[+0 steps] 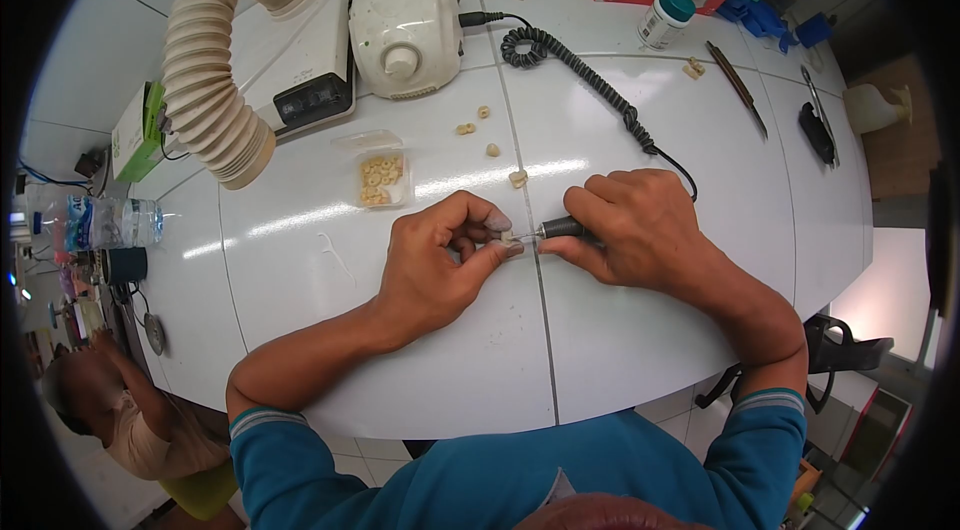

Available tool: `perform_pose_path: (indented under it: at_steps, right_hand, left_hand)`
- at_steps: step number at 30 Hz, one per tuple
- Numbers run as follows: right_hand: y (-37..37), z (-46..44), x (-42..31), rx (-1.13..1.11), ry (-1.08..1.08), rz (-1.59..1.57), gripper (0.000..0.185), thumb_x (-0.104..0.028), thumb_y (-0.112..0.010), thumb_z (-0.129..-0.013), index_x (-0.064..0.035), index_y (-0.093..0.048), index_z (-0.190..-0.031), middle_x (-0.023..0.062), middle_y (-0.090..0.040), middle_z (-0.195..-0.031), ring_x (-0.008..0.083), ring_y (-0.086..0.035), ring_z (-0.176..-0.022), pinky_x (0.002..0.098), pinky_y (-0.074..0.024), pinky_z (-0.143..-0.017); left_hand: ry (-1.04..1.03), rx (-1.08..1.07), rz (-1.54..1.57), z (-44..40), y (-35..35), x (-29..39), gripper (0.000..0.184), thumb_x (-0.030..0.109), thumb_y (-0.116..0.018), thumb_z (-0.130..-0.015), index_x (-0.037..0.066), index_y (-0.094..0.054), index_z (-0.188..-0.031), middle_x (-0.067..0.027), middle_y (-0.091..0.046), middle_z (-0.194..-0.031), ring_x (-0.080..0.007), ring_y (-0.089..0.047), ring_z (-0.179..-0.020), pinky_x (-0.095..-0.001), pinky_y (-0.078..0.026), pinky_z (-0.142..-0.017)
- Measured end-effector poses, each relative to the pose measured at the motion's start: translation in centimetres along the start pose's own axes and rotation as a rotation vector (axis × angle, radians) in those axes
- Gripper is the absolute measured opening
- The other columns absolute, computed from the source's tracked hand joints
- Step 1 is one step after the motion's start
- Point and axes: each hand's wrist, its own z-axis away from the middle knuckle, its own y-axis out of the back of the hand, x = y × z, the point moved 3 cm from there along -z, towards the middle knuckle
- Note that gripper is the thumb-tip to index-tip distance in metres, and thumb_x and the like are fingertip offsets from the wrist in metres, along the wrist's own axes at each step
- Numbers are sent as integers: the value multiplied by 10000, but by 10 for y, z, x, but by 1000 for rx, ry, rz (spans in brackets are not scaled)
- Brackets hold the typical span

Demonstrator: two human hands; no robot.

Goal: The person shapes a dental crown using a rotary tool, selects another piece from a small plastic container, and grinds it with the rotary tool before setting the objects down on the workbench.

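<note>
My left hand (435,255) pinches a small cream-coloured piece, which looks like a dental crown (507,238), between thumb and fingertips. My right hand (635,230) is wrapped round a black rotary handpiece (563,228). Its thin metal bur (528,236) points left and meets or nearly meets the piece; actual contact is too small to make out. Just beyond my hands lies a loose cream tooth-like piece (518,179), with several similar ones farther up the table. An open clear plastic box (397,192) of such pieces stands beyond my left hand.
A coiled black cord (590,80) runs from my right hand to a white control unit (405,30). A ribbed hose (200,80) arches at the left. Tweezers (820,110), a brown pen-like tool (738,90) and a teal-lidded jar (666,20) lie right. Another person (150,420) sits at left.
</note>
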Motion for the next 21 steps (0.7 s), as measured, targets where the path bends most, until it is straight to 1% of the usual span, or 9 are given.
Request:
perform_pose_path:
  at_steps: [4, 7, 10, 13, 16, 19, 21]
  right_hand:
    - [-2, 1, 0, 28, 19, 1, 533, -594, -789, -996, -114, -658, -804, 65, -666, -687, 278, -711, -612, 407, -531, -565]
    - [-2, 1, -1, 36, -14, 19, 540, -597, -792, -992, -112, -653, -800, 64, -661, -682, 276, -710, -609, 400, -530, -561]
    - [-3, 1, 0, 25, 18, 2, 542, -601, -794, -988, -112, -653, -799, 62, -662, -683, 275, -709, -606, 400, -528, -556]
    - [-3, 1, -2, 35, -18, 26, 542, -601, -797, -985, -113, -655, -798, 61, -661, -682, 271, -710, -606, 399, -528, -554]
    - [-2, 1, 0, 15, 27, 15, 540, -601, -799, -982, -114, -655, -796, 60, -662, -684, 269, -715, -610, 400, -527, -554]
    - [-2, 0, -2, 27, -18, 20, 540, -601, -802, -980, -113, -660, -796, 61, -665, -685, 268, -720, -615, 398, -533, -559]
    - [-1, 0, 0, 6, 11, 9, 537, -600, -802, -980, -113, -663, -801, 61, -668, -690, 270, -721, -615, 400, -533, -559]
  left_hand:
    - [1, -3, -7, 0, 0, 2, 210, 21, -865, -953, -9, -719, -1101, -34, -758, -1002, -62, -647, -833, -235, -535, -735]
    - [0, -3, -17, -1, 0, 3, 211, 18, -867, -948, -11, -719, -1096, -35, -761, -998, -60, -645, -826, -235, -535, -730]
    - [-4, -4, -32, 1, 0, 3, 212, 15, -867, -944, -14, -719, -1093, -38, -767, -996, -59, -647, -816, -233, -535, -720]
    - [0, -1, -24, 0, 0, 3, 213, 15, -867, -942, -15, -719, -1093, -41, -772, -993, -58, -651, -807, -231, -536, -711]
    - [-5, -4, -26, 1, -1, 2, 213, 13, -866, -940, -15, -719, -1092, -42, -773, -992, -58, -654, -800, -230, -537, -704]
    - [0, -8, -27, 0, 0, 3, 206, 9, -857, -942, -14, -719, -1093, -43, -773, -994, -56, -654, -802, -229, -538, -706]
    - [3, -9, -26, 0, 0, 3, 200, 6, -850, -946, -13, -719, -1096, -43, -773, -996, -55, -653, -805, -229, -537, -709]
